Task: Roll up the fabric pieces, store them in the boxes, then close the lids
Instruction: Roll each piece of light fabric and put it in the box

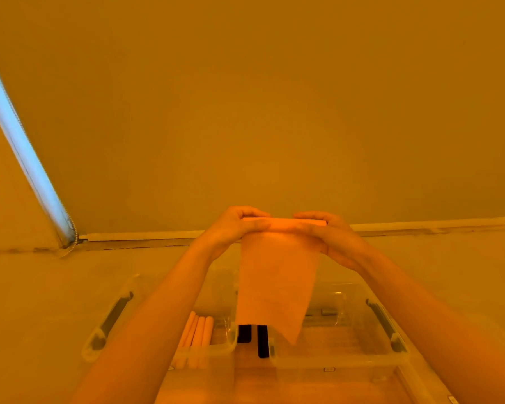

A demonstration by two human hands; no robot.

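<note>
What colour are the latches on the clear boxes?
Dark grey, as on the left clear plastic box's latch, seen in the head view under orange light.

Strong amber light tints everything. The fabric piece [276, 284] reads plain pale orange, its rolled top edge brighter. The rolled pieces [197, 333] at lower centre look peach. Both boxes [344, 360] are clear plastic with dark grey latches [115, 314]. A pale blue strip [24, 153] crosses the left.

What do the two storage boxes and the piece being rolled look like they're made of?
Boxes, left and right: clear, glossy hard plastic, seemingly; contents show through, with dark clip handles. Piece: soft matte fabric, perhaps felt; it hangs limp from the rolled top.
</note>
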